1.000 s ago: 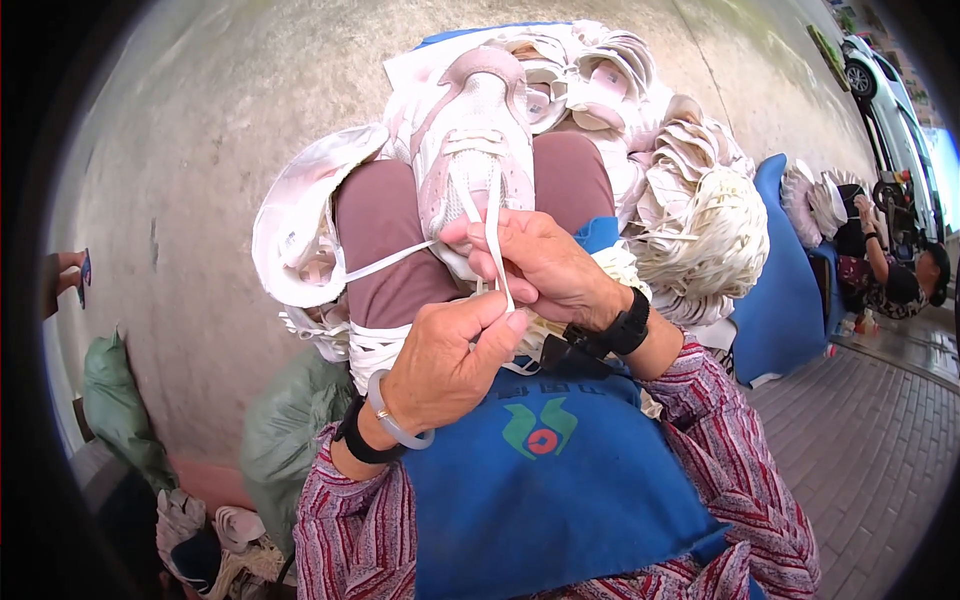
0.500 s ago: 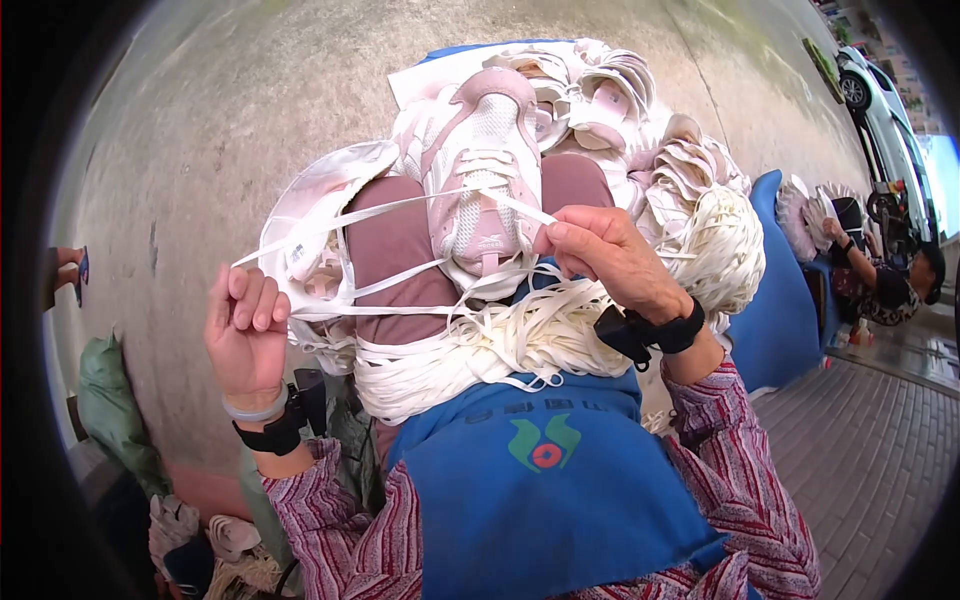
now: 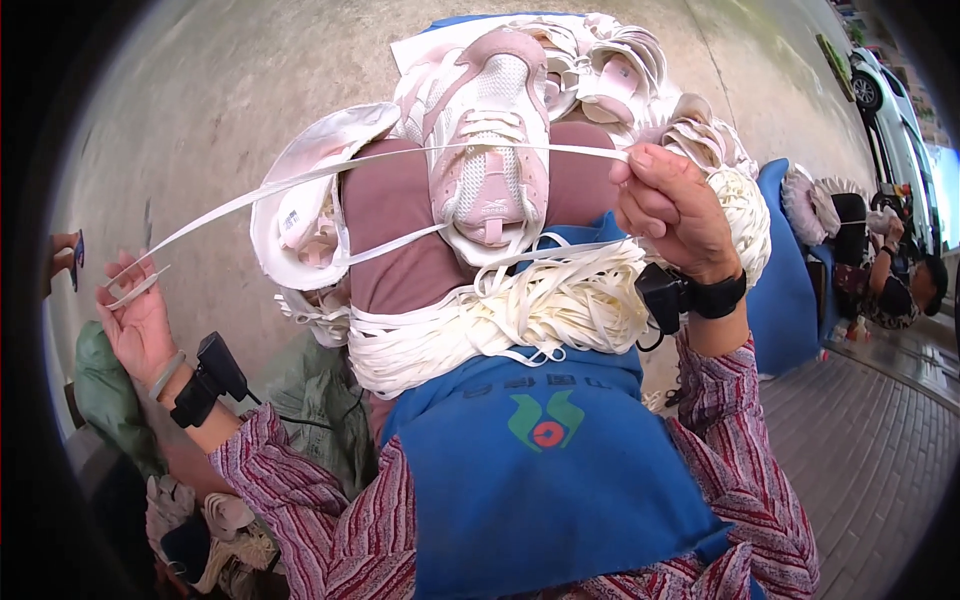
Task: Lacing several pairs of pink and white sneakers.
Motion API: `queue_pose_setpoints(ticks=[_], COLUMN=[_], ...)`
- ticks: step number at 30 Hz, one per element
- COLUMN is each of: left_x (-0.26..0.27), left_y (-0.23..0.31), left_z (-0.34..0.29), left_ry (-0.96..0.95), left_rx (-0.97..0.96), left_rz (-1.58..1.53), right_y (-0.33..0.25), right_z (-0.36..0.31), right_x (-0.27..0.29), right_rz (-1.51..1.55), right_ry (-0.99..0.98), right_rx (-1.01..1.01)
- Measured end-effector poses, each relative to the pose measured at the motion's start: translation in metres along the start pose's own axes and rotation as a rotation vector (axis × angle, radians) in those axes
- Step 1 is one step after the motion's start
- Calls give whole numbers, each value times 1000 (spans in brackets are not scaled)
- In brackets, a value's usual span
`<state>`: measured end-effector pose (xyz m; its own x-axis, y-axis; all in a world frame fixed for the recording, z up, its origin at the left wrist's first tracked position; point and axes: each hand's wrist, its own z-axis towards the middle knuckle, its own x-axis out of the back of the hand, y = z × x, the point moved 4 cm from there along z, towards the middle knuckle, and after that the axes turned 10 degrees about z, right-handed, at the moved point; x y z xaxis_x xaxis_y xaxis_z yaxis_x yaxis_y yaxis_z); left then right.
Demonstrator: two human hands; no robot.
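A white and pink shoe upper (image 3: 490, 190) lies across my lap between my knees, its toe away from me and laces threaded through its upper eyelets. A white shoelace (image 3: 270, 187) stretches across above it, from hand to hand. My right hand (image 3: 672, 205) pinches the lace between thumb and forefinger, right of the shoe. Far out to the left, my left hand (image 3: 135, 315) has the lace hooked across its partly curled fingers, with a short loose end showing. A thick bundle of cream laces (image 3: 500, 325) rests on my lap just below the shoe.
More shoe uppers (image 3: 625, 75) are stacked beyond my knees, and another upper (image 3: 300, 215) sits by my left knee. A second lace bundle (image 3: 742, 215) hangs at the right. Green sacks (image 3: 112, 390) stand at left. Another person (image 3: 895, 270) sits far right near a parked car (image 3: 880, 95).
My left hand has swung outward to the left and its fingers have loosened. My right hand has moved right and up. The lace between them is now longer and spans above the shoe.
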<state>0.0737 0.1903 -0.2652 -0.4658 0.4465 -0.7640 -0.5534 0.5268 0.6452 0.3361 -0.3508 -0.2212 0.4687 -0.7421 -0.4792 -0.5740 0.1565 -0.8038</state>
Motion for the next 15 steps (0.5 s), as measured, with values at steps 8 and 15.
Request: queue_pose_setpoints(ticks=[8,15], left_x=[9,-116], left_y=[31,-132], left_z=[-14,-44], left_ry=[153,-115], left_rx=[-108,144], left_rz=[-70,737], right_y=[4,17], right_z=[-13,3], right_x=[61,80], right_rz=[-278,-1009], right_ry=[235,328], right_rx=[-88,27])
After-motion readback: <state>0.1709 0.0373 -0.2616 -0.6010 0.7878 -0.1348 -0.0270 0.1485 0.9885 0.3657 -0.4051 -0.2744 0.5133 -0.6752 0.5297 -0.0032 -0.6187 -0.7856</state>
